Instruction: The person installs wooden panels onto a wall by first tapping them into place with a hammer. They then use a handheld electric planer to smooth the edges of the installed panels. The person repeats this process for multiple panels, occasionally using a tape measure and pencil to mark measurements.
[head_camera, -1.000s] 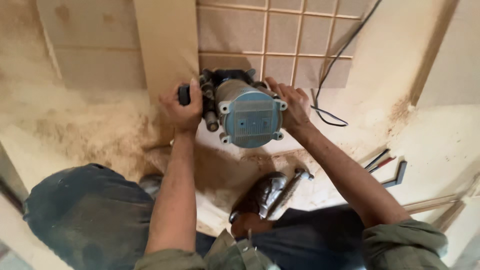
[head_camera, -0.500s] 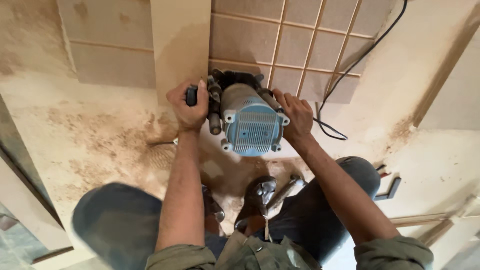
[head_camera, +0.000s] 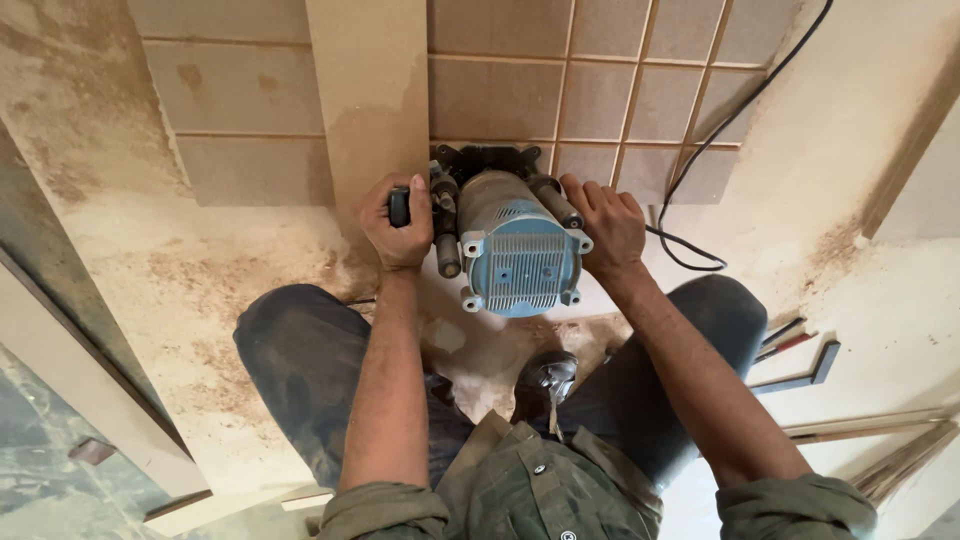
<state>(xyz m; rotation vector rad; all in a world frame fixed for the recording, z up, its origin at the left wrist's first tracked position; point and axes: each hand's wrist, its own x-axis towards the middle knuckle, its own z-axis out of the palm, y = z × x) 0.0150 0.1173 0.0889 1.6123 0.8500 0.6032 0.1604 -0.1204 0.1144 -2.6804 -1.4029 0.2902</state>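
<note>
A grey-blue electric router (head_camera: 510, 250) with a black base stands on a brown board (head_camera: 240, 90) cut with a grid of grooves. My left hand (head_camera: 397, 222) grips its left black handle. My right hand (head_camera: 605, 222) grips the handle on its right side. The router sits at the board's near edge, beside a plain upright strip of board (head_camera: 368, 90). Its black cable (head_camera: 720, 130) runs off to the upper right. My knees are on either side below the tool.
Sawdust covers the floor (head_camera: 200, 290) around the board. A black shoe (head_camera: 545, 378) shows between my legs. A black square and pencils (head_camera: 800, 355) lie at the right, with wooden strips (head_camera: 880, 440) beyond. A wooden panel edge (head_camera: 80, 350) runs along the left.
The view has shifted so the router and hands sit nearer the centre. The router stays at the board's near edge with both hands on its handles.
</note>
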